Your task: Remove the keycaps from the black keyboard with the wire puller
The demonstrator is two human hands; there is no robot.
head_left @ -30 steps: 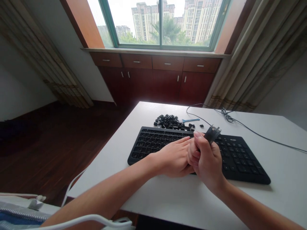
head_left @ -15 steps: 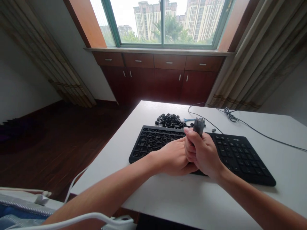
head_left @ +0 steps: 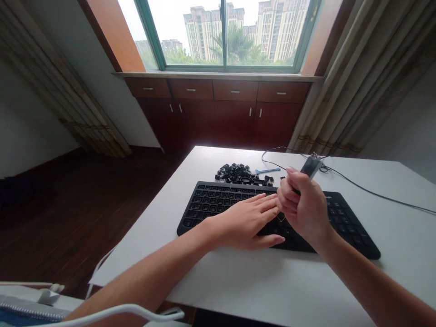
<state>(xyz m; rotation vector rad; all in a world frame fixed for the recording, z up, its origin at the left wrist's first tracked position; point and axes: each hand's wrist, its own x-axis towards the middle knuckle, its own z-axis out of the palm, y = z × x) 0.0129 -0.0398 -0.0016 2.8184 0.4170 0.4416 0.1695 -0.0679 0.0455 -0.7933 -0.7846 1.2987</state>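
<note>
A black keyboard (head_left: pixel 214 200) lies on the white table, its left part stripped of keycaps while keys remain on the right. My left hand (head_left: pixel 248 220) rests flat over the keyboard's middle, fingers stretched out to the right. Just right of it, my right hand (head_left: pixel 306 211) is closed around a dark grey keycap puller (head_left: pixel 311 165). The puller's handle sticks up out of the fist, and its thin wire end shows faintly below, over the keys. Whether the wire holds a key I cannot tell.
A heap of loose black keycaps (head_left: pixel 236 173) lies behind the keyboard, with a small blue tool (head_left: pixel 268 170) beside it. A black cable (head_left: pixel 361 181) runs across the back right of the white table (head_left: pixel 218 277). A white cable (head_left: pixel 129 309) crosses the lower left.
My right hand has moved right and tilted the puller to the right. My left hand's fingers, formerly partly hidden by the right hand, now show spread on the keyboard. The view has shifted slightly.
</note>
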